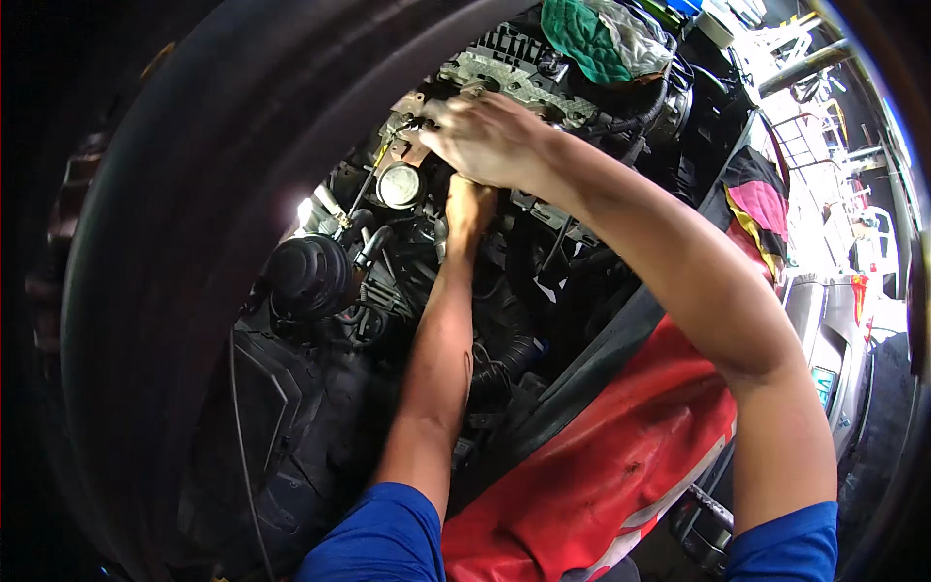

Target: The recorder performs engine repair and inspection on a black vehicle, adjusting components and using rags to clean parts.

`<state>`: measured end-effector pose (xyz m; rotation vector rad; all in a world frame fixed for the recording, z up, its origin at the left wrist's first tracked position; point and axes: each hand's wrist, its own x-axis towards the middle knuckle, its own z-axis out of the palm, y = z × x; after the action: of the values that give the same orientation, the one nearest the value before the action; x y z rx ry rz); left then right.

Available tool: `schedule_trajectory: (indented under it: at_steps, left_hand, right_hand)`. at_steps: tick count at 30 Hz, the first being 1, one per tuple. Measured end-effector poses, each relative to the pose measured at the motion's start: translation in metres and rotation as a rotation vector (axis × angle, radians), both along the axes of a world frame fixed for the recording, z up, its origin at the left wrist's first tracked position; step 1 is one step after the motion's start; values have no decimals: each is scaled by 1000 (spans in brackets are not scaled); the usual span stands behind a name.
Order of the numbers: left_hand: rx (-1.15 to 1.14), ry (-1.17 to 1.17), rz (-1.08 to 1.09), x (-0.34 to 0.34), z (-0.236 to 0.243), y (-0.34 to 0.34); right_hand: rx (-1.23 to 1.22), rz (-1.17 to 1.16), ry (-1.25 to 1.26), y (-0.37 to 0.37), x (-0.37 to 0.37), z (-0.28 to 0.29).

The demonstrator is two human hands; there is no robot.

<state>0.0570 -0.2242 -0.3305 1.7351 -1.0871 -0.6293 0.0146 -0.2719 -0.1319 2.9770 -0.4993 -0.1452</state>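
Both my arms reach into the open engine bay of a vehicle. My right hand (pixel 490 141) is over the metal top of the engine (pixel 524 82), its fingers smeared by motion near a brownish metal bracket (pixel 412 145). Below it, my left hand (pixel 469 206) goes down among the engine parts. Its fingers are hidden under the right hand, so I cannot make out what it holds. Just left of both hands is a round, pale-faced part (pixel 399 185) with a metal rim.
A black round housing (pixel 308 276) and hoses (pixel 372 247) lie left of my left forearm. A red cover (pixel 611 427) drapes the fender. Green cloth (pixel 584 41) rests at the back of the engine, and a black-and-pink cloth (pixel 761 199) hangs at right. Another vehicle (pixel 824 301) stands beyond.
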Motion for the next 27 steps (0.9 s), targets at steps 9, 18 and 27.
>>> schedule_trajectory:
  at_steps: [9,18,27]
  left_hand:
    - [-603,246,-114,-2,-35,-19]
    - [-532,489,5,-17,3,-10]
    - [-175,98,38,-11,7,4]
  right_hand:
    - [-342,141,529,-30,94,-45]
    - [-35,106,-87,-45,21,-50]
    - [-88,134,-52,-18,-13,-16]
